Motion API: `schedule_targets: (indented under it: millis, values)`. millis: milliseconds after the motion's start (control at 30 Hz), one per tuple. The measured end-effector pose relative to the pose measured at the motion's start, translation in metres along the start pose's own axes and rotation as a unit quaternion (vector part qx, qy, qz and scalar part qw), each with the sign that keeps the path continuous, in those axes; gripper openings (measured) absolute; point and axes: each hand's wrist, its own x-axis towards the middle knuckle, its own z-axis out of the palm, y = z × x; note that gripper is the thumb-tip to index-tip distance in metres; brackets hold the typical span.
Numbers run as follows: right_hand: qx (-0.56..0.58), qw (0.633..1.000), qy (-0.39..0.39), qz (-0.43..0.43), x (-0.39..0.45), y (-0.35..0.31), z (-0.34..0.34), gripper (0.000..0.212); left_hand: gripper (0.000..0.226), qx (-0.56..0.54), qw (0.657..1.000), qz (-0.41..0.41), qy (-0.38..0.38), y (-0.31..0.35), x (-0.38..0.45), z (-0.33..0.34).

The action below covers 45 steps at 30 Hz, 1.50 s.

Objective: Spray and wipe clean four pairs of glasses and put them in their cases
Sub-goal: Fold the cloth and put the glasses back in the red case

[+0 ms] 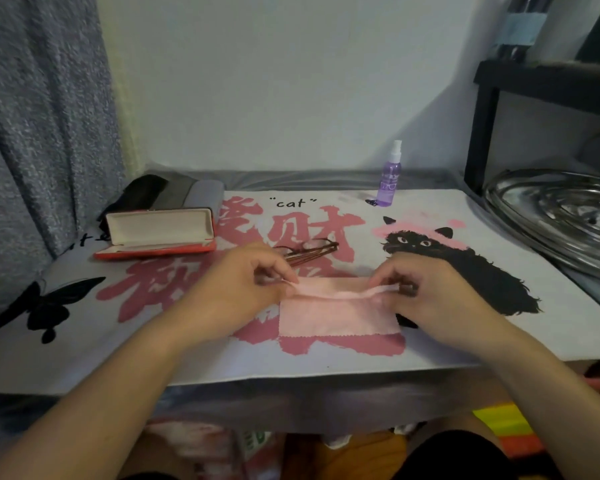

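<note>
Two hands: the pink cloth (pixel 340 315) is pinched along its raised fold, left hand (pixel 243 282) at the left end, right hand (pixel 426 289) at the right.
Cloth: laid near-centre on the desk (pixel 499 341).
Glasses (pixel 309 252): folded, just beyond the hands.
Red case (pixel 160 233): open, far left.
Spray bottle (pixel 390 178): upright, far right.

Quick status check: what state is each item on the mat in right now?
Red glasses case: open, no glasses inside.
Glasses: folded, lying on the mat, outside the case.
Pink cloth: far edge lifted, being folded.
Spray bottle: upright, untouched.
Left hand: pinching cloth edge.
Right hand: pinching cloth edge.
</note>
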Motion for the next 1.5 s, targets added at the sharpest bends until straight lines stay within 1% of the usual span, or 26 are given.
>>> schedule_targets:
  millis: [100,167,367,600,733,833,867,900,933,967,1000,1033,1067,1133,1200,1267,1300,1367,1433,1500]
  values:
    - [0.004,1.0,-0.004,-0.014,-0.009,0.006,0.002,0.033,0.022,0.017,0.999,0.032,-0.026,-0.005,-0.008,0.003]
    - [0.017,1.0,-0.004,-0.019,-0.012,0.008,0.002,0.036,0.022,0.013,0.999,0.039,-0.033,-0.006,-0.012,0.003]
    - [0.045,0.998,-0.022,-0.039,-0.019,0.011,0.001,0.035,0.025,-0.002,0.998,0.031,-0.052,-0.012,-0.016,0.005]
    - [0.076,0.995,-0.045,-0.048,-0.024,0.012,0.0,0.037,0.016,-0.007,0.994,0.007,-0.107,-0.01,-0.019,0.001]
    - [0.018,0.995,-0.065,-0.08,-0.024,0.018,0.0,0.032,0.014,0.022,0.991,0.016,-0.129,-0.009,-0.017,-0.003]
    - [-0.01,0.992,-0.082,-0.099,-0.026,0.02,-0.002,0.023,0.005,0.025,0.987,0.013,-0.158,-0.008,-0.02,-0.005]
    - [-0.002,0.991,-0.088,-0.099,-0.027,0.02,-0.003,0.019,0.008,0.012,0.988,0.003,-0.153,-0.007,-0.02,-0.006]
    - [0.023,0.992,-0.086,-0.093,-0.027,0.018,-0.004,0.017,0.015,0.002,0.992,-0.005,-0.13,-0.007,-0.019,-0.006]
    - [0.063,0.993,-0.066,-0.08,-0.026,0.017,-0.005,0.015,0.019,0.007,0.996,-0.005,-0.091,-0.008,-0.015,-0.005]
    - [0.098,0.993,-0.031,-0.061,-0.022,0.016,-0.006,0.016,0.02,0.031,0.998,-0.004,-0.053,-0.008,-0.011,-0.003]
    - [0.103,0.994,0.013,-0.037,-0.016,0.016,-0.006,0.017,0.017,0.064,0.998,-0.004,-0.026,-0.006,-0.005,0.001]
    - [0.073,0.996,0.045,-0.013,-0.008,0.016,-0.005,0.018,0.013,0.096,0.995,-0.007,-0.015,-0.003,0.0,0.004]
    - [0.024,0.998,0.054,0.01,0.001,0.016,-0.004,0.017,0.014,0.128,0.991,-0.013,-0.022,0.0,0.005,0.008]
    - [-0.06,0.997,0.011,0.042,0.017,0.015,-0.002,0.017,0.025,0.186,0.98,-0.025,-0.07,0.006,0.017,0.011]
    - [-0.111,0.992,-0.046,0.042,0.028,0.014,0.0,0.025,0.027,0.221,0.966,-0.043,-0.127,0.013,0.026,0.006]
    - [-0.141,0.986,-0.086,0.037,0.036,0.013,-0.001,0.028,0.026,0.235,0.956,-0.064,-0.161,0.018,0.032,0.001]
    - [-0.143,0.984,-0.1,0.038,0.039,0.011,-0.001,0.027,0.024,0.238,0.953,-0.076,-0.17,0.021,0.034,-0.001]
    - [-0.135,0.982,-0.124,0.045,0.043,0.008,-0.002,0.018,0.018,0.242,0.95,-0.094,-0.176,0.025,0.034,0.0]
    - [-0.122,0.981,-0.14,0.048,0.043,0.006,-0.005,0.009,0.013,0.249,0.948,-0.092,-0.176,0.026,0.032,0.002]
    - [-0.113,0.98,-0.156,0.045,0.041,0.003,-0.009,0.006,0.007,0.242,0.953,-0.083,-0.165,0.024,0.029,0.003]
